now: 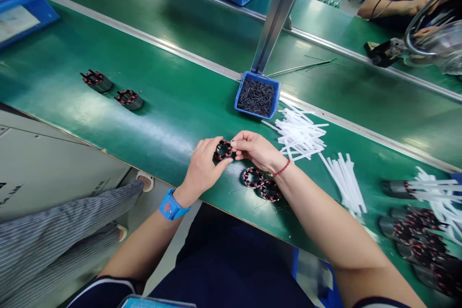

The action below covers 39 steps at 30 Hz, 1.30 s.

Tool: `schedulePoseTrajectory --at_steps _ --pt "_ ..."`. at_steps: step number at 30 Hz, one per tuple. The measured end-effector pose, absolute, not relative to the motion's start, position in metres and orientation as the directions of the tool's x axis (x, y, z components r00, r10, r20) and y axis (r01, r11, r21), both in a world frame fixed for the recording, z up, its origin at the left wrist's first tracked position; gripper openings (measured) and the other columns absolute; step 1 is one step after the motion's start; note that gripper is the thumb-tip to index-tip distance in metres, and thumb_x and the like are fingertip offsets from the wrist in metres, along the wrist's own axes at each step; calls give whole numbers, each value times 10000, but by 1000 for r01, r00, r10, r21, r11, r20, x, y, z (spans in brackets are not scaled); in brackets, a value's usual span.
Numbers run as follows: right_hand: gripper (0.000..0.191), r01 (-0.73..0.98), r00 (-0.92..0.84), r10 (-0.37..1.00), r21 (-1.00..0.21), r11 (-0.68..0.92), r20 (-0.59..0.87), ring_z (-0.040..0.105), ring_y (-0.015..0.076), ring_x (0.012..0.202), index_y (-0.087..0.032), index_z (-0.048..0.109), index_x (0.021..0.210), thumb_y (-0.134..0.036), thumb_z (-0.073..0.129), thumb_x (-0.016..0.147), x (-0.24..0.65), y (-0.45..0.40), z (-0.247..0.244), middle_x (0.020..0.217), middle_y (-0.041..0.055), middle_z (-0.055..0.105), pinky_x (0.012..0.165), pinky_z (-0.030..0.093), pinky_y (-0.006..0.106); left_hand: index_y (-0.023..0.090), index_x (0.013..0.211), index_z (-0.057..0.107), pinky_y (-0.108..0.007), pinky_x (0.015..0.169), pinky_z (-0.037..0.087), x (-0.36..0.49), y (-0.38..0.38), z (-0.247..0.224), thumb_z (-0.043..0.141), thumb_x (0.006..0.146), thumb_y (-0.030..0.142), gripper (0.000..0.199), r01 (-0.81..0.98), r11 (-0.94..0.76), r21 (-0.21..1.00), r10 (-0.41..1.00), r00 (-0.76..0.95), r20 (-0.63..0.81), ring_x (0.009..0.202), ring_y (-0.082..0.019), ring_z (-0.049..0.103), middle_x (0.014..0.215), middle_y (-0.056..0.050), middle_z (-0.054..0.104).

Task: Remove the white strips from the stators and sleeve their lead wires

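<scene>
My left hand [202, 166] is closed around a small motor stator [223, 150], a dark ring with copper windings, held just above the green bench. At the stator's right edge, my right hand [257, 148] pinches thumb and fingertips together; what lies between them is too small to make out. Two more stators [252, 177] sit on the bench below my right wrist, thin wire ends sticking out. Beyond my hands stands a small blue bin [249, 113] filled with short black tubes [257, 96].
White strips [302, 134] lie heaped right of the bin, with a neater bundle [345, 184] nearer me. Several stators [420, 243] cluster at far right; two others [129, 99] stand left. A metal post [279, 14] rises behind the bin. Another person's legs [79, 216] show lower left.
</scene>
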State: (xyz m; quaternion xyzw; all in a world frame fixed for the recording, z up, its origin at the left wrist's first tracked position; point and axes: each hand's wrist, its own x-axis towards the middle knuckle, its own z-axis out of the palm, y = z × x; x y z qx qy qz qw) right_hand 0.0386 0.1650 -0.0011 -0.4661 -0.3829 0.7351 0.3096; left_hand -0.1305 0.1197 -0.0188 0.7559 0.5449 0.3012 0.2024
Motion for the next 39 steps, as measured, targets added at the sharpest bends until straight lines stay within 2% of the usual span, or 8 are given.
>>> schedulePoseTrajectory --at_steps 3,7,11,17,23,31,35,39 --pt "97 215 -327 933 -973 -80 -149 530 95 565 -183 566 712 -233 612 781 38 160 3 654 -36 585 578 461 231 197 1208 492 -408 909 449 -133 119 -13 620 808 296 431 680 -306 667 952 237 194 1047 -253 537 1101 -91 593" --pt "159 567 -478 851 -663 489 219 565 164 794 -203 631 830 -191 483 887 40 153 12 822 38 646 748 436 291 209 1180 535 -374 862 484 -143 123 -3 626 796 316 408 614 -223 757 966 245 85 974 -224 579 1059 -61 618" --pt "268 557 -640 711 -461 691 292 562 187 857 -198 649 1001 -187 390 934 42 150 18 945 82 674 770 444 306 204 1145 569 -329 796 509 -151 125 7 649 773 342 405 557 -151 817 971 238 17 932 -204 603 1063 -52 636" --pt "280 447 -627 717 -613 651 305 587 180 882 -211 684 937 -101 445 841 45 149 23 952 60 656 800 472 315 219 1113 575 -323 826 511 -151 123 5 655 772 331 368 463 -127 877 962 272 -4 976 -207 609 1098 -44 638" --pt "290 514 -333 934 -806 293 127 632 166 829 -214 633 1091 -201 434 880 57 166 26 933 38 691 796 486 321 210 1210 514 -427 937 451 -141 118 -10 620 803 272 425 561 -296 773 919 388 70 1072 -251 541 1157 -84 591" --pt "309 975 -219 952 15 221 214 535 321 1008 -105 660 1052 -187 442 850 78 252 28 1045 180 633 834 391 421 256 1361 386 -360 919 471 -150 126 -1 541 860 299 527 465 -294 835 899 432 76 1021 -198 566 1294 -83 518" --pt "292 980 -186 975 93 176 122 574 295 937 -120 671 989 -180 416 860 77 274 19 995 172 654 793 364 406 181 1133 568 -389 938 438 -212 179 -1 523 846 298 313 763 -112 637 947 -113 301 1036 -231 546 1162 -98 569" --pt "277 979 -201 973 48 197 116 598 263 893 -118 672 938 -166 413 854 75 277 17 968 165 669 765 357 375 132 1232 512 -535 1011 301 -285 222 -6 520 825 256 425 902 132 411 888 -292 356 1257 -366 347 1357 -173 432"
